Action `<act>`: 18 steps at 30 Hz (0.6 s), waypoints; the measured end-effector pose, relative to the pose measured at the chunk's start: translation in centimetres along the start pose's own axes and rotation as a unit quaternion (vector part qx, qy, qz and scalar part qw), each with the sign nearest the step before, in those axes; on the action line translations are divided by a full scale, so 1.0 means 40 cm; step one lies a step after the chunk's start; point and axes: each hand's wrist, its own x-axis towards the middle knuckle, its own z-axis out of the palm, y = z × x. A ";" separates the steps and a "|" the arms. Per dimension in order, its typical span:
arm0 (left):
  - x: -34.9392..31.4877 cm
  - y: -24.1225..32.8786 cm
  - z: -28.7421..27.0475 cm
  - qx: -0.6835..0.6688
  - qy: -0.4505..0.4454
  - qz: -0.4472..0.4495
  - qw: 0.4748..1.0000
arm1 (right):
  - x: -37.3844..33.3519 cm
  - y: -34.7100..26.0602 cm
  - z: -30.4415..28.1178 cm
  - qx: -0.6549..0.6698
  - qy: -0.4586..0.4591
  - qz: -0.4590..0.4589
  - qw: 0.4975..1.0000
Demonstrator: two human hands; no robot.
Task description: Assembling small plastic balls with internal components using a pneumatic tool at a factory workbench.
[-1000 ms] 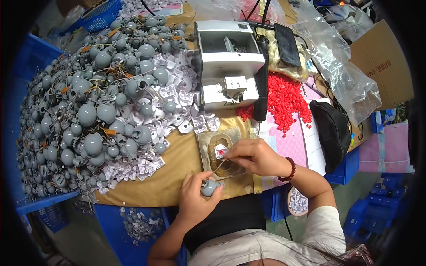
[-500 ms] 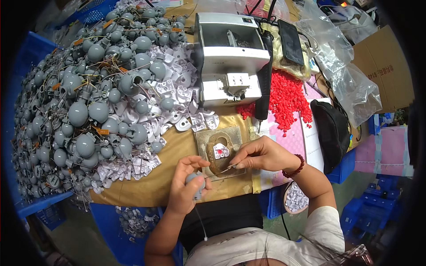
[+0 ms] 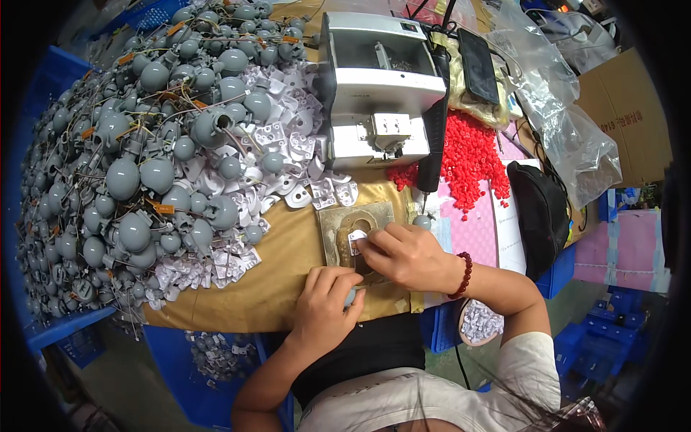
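Note:
A square metal-coloured fixture block (image 3: 332, 216) with a rounded recess lies before me, and a small white plastic piece (image 3: 355, 240) sits in it. My right hand (image 3: 416, 258) reaches over the block, its fingertips closed on the white piece and hiding part of it. Close to the block's near edge, my left hand (image 3: 327, 306) is closed round a small grey ball-shaped part (image 3: 350, 297), mostly covered by the fingers. Just beyond my right hand is another grey ball (image 3: 422, 222), below the tip of a black power screwdriver (image 3: 430, 155).
Grey balls with wires (image 3: 122, 178) and white plastic pieces (image 3: 295, 147) are heaped at left. A silver-white machine (image 3: 381, 90) stands behind the block. Red small parts (image 3: 471, 158), a phone (image 3: 477, 68) and a black pouch (image 3: 536, 216) lie at right.
My left hand has moved right, closer to the block, with the grey part. My right hand has gone from a thin end near the block's front to the white piece in the recess.

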 end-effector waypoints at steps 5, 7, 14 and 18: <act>0.009 -0.003 -0.033 0.024 -0.005 -0.018 1.000 | -0.003 -0.008 -0.016 -0.009 -0.053 -0.029 0.998; 0.024 -0.005 -0.036 0.089 0.029 -0.015 0.996 | -0.008 -0.016 -0.006 -0.012 -0.044 -0.026 0.999; 0.041 -0.001 0.036 0.283 0.004 0.063 0.957 | -0.064 -0.002 0.005 0.138 0.014 0.061 0.988; 0.036 -0.022 0.046 0.275 0.005 0.072 0.959 | -0.144 0.064 -0.042 0.311 0.072 0.230 0.919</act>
